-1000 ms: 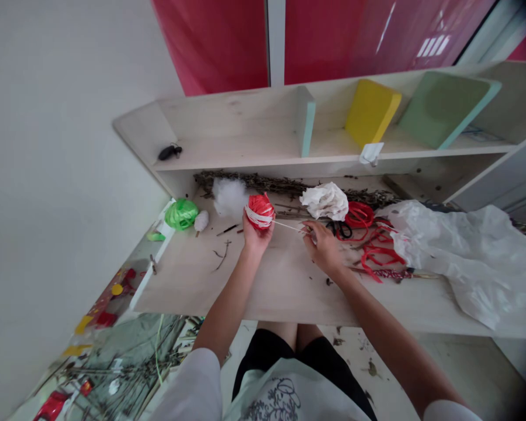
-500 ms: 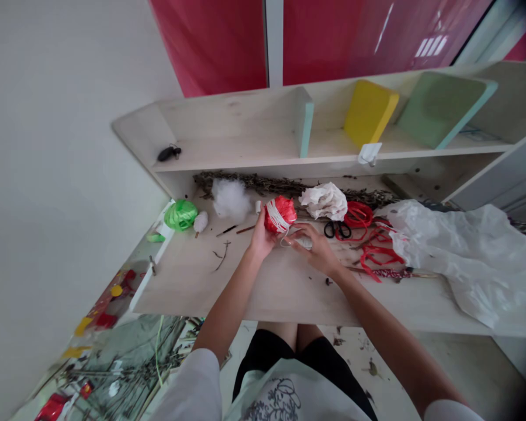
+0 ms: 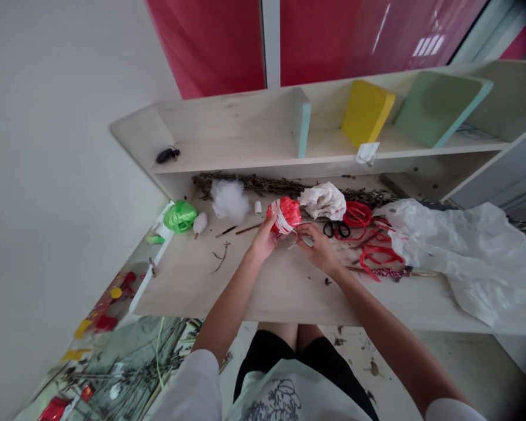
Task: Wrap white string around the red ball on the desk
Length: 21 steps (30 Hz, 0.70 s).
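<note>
L hand (image 3: 265, 241) cupped the red ball (image 3: 293, 210) from below left, over the table (image 3: 267, 295), approx. mid; R hand (image 3: 319, 248) was curled just right of it, prob. pinching the white string (image 3: 282, 218) wound round it. Ball looked v. light, soft, a bit slippery (plastic?); best cupped underneath, w/ no hard squeeze.
</note>
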Tool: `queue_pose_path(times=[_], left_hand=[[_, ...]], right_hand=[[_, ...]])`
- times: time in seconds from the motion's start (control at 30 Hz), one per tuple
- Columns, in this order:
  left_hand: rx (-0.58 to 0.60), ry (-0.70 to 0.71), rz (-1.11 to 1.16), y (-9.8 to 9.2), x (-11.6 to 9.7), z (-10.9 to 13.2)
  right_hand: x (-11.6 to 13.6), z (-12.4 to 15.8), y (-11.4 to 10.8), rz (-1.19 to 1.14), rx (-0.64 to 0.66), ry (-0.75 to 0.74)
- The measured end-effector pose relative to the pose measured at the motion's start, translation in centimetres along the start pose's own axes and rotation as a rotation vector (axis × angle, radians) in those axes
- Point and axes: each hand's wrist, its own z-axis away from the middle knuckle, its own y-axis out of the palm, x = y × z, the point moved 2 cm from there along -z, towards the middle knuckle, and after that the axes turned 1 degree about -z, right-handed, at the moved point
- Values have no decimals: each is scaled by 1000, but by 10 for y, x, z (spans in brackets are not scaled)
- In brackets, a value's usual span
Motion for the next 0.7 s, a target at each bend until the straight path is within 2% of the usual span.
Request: queue_pose_path(times=[0.17,0.4,0.7], left_hand=[[-30,14,24,3,-5,2],[-21,5,38,2,-9,1],[-12,-16,67,3,-12,2]], right_hand=[[-1,1,-2,-14,5,18],[1,-1,-2,-88,-34,126],[7,-3,-6,-48,-118,117]])
